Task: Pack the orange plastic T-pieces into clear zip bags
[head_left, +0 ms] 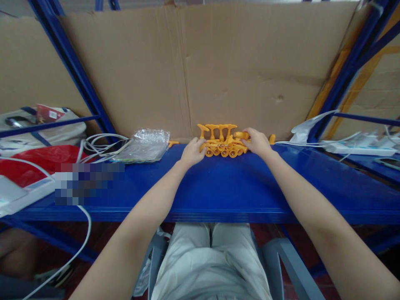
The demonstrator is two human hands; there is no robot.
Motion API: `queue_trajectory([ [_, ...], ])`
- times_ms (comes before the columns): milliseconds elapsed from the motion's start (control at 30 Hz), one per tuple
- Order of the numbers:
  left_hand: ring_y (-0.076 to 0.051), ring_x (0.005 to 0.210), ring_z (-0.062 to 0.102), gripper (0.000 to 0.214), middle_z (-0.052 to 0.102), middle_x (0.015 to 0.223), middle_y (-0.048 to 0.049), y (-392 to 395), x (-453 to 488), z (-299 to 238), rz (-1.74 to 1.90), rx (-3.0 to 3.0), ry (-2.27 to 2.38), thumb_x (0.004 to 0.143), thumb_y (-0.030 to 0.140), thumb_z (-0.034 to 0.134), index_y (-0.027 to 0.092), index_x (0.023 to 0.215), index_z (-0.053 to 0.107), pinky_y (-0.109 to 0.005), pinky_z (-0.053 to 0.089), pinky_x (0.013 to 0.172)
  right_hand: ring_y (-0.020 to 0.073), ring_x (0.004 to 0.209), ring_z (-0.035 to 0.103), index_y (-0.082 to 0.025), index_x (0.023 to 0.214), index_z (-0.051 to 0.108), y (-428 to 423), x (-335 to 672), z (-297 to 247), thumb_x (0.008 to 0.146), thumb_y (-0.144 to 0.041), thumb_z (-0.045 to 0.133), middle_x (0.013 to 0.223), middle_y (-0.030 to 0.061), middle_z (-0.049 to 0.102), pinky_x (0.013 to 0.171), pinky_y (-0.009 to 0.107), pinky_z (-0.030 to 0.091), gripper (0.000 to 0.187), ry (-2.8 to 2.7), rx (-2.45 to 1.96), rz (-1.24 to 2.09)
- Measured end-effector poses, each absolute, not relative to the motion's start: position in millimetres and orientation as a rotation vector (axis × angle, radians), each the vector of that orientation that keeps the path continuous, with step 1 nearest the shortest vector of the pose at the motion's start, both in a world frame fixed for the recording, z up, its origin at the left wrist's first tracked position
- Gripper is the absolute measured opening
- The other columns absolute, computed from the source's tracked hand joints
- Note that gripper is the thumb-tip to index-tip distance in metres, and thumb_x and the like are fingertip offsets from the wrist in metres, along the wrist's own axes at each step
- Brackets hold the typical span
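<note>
A cluster of several orange plastic parts (222, 143) lies at the back of the blue shelf (218, 187), against the cardboard wall. My left hand (192, 153) rests at the cluster's left end, fingers curled against the parts. My right hand (258, 141) is at its right end, fingers closed round one orange part (241, 135) on top of the pile. Another loose orange part (272, 138) lies just right of my right hand, and a small one (173, 143) lies left of the pile.
A clear plastic bag (144, 145) and white cables (100, 143) lie to the left. A red bag (37, 163) and white boxes sit far left. A white power strip (353, 146) and cables lie right. Blue uprights (75, 71) frame the cardboard backing (237, 66).
</note>
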State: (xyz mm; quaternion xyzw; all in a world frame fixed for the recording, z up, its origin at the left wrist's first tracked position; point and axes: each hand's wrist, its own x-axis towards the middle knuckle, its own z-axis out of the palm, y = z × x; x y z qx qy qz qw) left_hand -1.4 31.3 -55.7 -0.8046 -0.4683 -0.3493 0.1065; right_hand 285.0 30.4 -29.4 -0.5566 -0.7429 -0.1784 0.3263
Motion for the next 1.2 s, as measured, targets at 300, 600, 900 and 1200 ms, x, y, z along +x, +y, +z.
queue_trajectory([
  [300, -0.022, 0.101, 0.061, 0.031, 0.062, 0.104, -0.0078, 25.8, -0.7, -52.1, -0.881, -2.432, -1.443, 0.088, 0.028, 0.051, 0.02, 0.114, 0.066, -0.033, 0.049, 0.092, 0.0281, 0.107, 0.067, -0.016, 0.118, 0.067, 26.6, 263.8, -33.5, 0.084, -0.021, 0.06, 0.116, 0.0131, 0.07, 0.092, 0.039, 0.051, 0.035, -2.335, -1.316, -0.399],
  [600, -0.023, 0.102, 0.061, 0.032, 0.064, 0.106, -0.0084, 28.8, -5.3, -52.3, -0.838, -2.39, -1.532, 0.088, 0.029, 0.051, 0.02, 0.115, 0.066, -0.033, 0.05, 0.091, 0.0272, 0.111, 0.066, -0.014, 0.12, 0.068, 21.4, 260.6, -31.3, 0.084, -0.02, 0.063, 0.119, 0.0135, 0.07, 0.095, 0.037, 0.049, 0.037, -2.338, -1.391, -0.308],
  [900, -0.023, 0.102, 0.064, 0.034, 0.066, 0.105, -0.0077, 31.0, -7.5, -54.2, -0.771, -2.386, -1.534, 0.088, 0.028, 0.051, 0.019, 0.116, 0.068, -0.032, 0.05, 0.092, 0.0269, 0.106, 0.068, -0.018, 0.118, 0.069, 24.9, 265.1, -35.6, 0.085, -0.023, 0.062, 0.117, 0.0109, 0.072, 0.091, 0.037, 0.052, 0.034, -2.32, -1.401, -0.38],
  [1200, -0.023, 0.102, 0.065, 0.031, 0.069, 0.108, -0.0076, 27.4, -2.7, -53.9, -0.765, -2.395, -1.532, 0.087, 0.03, 0.053, 0.022, 0.113, 0.069, -0.032, 0.05, 0.091, 0.0271, 0.105, 0.068, -0.018, 0.12, 0.069, 20.1, 257.3, -33.8, 0.086, -0.026, 0.06, 0.115, 0.0106, 0.072, 0.091, 0.038, 0.052, 0.036, -2.385, -1.377, -0.418],
])
